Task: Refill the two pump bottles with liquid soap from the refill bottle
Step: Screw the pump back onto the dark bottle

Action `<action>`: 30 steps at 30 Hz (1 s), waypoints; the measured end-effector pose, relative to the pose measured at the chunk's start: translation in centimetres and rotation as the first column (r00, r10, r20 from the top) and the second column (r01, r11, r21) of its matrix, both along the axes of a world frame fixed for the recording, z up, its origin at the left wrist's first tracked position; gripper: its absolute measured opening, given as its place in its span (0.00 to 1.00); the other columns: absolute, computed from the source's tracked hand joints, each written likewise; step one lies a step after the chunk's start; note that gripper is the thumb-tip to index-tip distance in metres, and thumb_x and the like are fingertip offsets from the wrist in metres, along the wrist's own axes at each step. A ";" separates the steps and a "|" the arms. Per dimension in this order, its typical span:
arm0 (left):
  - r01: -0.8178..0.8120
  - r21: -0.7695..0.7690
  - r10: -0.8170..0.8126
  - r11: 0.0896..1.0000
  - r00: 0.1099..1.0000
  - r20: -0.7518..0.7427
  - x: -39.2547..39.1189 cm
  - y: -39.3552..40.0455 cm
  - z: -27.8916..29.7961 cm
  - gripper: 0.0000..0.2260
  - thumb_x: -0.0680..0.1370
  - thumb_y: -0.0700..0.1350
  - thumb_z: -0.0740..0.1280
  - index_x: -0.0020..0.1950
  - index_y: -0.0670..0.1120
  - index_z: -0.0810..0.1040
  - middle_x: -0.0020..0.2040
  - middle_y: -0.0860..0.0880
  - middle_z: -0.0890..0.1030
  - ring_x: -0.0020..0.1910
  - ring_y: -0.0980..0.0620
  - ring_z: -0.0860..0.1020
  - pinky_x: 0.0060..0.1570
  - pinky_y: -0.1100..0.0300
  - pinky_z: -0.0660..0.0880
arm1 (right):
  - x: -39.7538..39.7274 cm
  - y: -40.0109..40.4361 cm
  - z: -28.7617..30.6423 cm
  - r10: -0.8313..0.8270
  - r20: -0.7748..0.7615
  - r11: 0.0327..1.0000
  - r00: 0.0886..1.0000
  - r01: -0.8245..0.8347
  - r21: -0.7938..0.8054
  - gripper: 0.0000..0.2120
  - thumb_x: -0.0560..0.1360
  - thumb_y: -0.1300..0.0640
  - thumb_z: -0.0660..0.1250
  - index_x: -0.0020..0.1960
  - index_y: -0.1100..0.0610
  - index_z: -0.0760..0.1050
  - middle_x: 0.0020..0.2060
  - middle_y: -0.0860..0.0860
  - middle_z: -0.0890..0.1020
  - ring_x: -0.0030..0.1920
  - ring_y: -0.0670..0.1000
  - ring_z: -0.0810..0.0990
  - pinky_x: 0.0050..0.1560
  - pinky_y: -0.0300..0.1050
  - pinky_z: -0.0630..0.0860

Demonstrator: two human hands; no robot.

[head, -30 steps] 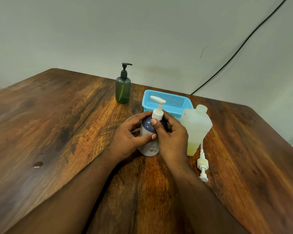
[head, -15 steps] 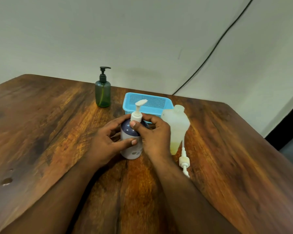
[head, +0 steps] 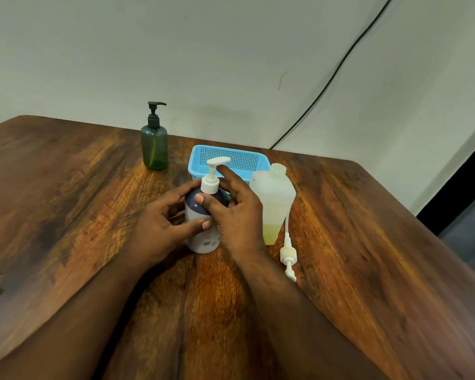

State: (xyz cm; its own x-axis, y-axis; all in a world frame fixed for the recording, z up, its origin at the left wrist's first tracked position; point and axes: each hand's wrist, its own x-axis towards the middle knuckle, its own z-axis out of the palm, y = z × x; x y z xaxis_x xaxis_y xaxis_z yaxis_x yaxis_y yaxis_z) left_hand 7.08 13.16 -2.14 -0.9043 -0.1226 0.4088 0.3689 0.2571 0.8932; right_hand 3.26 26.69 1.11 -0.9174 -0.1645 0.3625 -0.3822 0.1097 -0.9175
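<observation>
On the wooden table point(head: 66, 201), the refill bottle point(head: 273, 204) stood uncapped, nearly empty, probably light. My left hand point(head: 162, 229) gripped the white pump bottle point(head: 202, 229), mid-table; my right hand point(head: 236, 215) hovered spread, empty. I judged its smooth plastic slippery; I'd grip the collar.

Left hand point(head: 162, 226) curled in grip, thumb forward; right hand point(head: 237, 215) fingers spread, loosely open.

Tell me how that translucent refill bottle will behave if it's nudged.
The refill bottle tapers to a narrow base, so it probably tips easily. Little yellowish liquid remains at the bottom, so it is likely light. With no cap visible on it, tipping may spill.
</observation>
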 end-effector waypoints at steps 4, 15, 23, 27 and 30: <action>-0.003 -0.016 0.003 1.000 1.000 0.014 -0.1 -0.1 0.0 0.35 0.67 0.44 0.76 0.72 0.53 0.69 0.66 0.62 0.73 0.63 0.68 0.73 0.54 0.73 0.73 | 0.5 -0.4 -0.5 -0.064 -0.022 0.997 0.998 0.063 -0.043 0.27 0.70 0.58 0.74 0.67 0.46 0.72 0.64 0.47 0.75 0.61 0.41 0.73 0.57 0.36 0.76; 0.041 0.162 -0.050 0.986 0.997 0.054 -0.1 -0.2 0.4 0.31 0.68 0.31 0.76 0.68 0.50 0.74 0.57 0.60 0.81 0.57 0.61 0.80 0.47 0.69 0.77 | -0.8 0.5 2.2 0.119 0.181 0.992 0.976 -0.109 -0.061 0.18 0.74 0.59 0.70 0.63 0.52 0.77 0.60 0.44 0.78 0.56 0.42 0.77 0.56 0.41 0.78; -0.017 0.068 0.014 0.998 0.999 0.038 -0.2 -0.2 0.2 0.33 0.66 0.37 0.78 0.69 0.50 0.73 0.63 0.55 0.78 0.61 0.60 0.78 0.52 0.69 0.76 | -1.1 -0.2 1.8 -0.007 0.017 0.984 1.000 0.003 0.176 0.18 0.72 0.56 0.72 0.62 0.54 0.77 0.63 0.47 0.78 0.62 0.45 0.74 0.51 0.32 0.76; 0.153 0.213 -0.206 0.965 0.946 0.251 -0.3 -0.7 0.8 0.35 0.67 0.39 0.76 0.71 0.56 0.68 0.62 0.55 0.78 0.58 0.58 0.79 0.48 0.66 0.79 | -1.3 -0.3 1.8 -0.017 0.070 0.992 0.997 0.009 0.125 0.19 0.70 0.55 0.74 0.60 0.54 0.77 0.57 0.46 0.80 0.56 0.45 0.78 0.52 0.36 0.78; 0.216 0.275 -0.301 0.937 0.899 0.319 -0.5 -0.7 1.1 0.30 0.67 0.38 0.74 0.67 0.51 0.71 0.57 0.50 0.83 0.55 0.54 0.82 0.46 0.63 0.79 | -1.4 -0.2 2.0 0.021 0.101 0.996 0.995 -0.029 0.084 0.16 0.70 0.56 0.75 0.56 0.52 0.77 0.49 0.43 0.80 0.50 0.41 0.78 0.50 0.34 0.78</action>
State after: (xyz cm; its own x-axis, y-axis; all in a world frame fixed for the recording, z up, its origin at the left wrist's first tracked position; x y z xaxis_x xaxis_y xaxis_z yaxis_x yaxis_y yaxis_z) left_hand 6.58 12.42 -1.09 -0.9952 0.0846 0.0482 0.0459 -0.0293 0.9985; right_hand 1.82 26.49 3.08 -0.9435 -0.2142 0.2529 -0.2928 0.1811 -0.9389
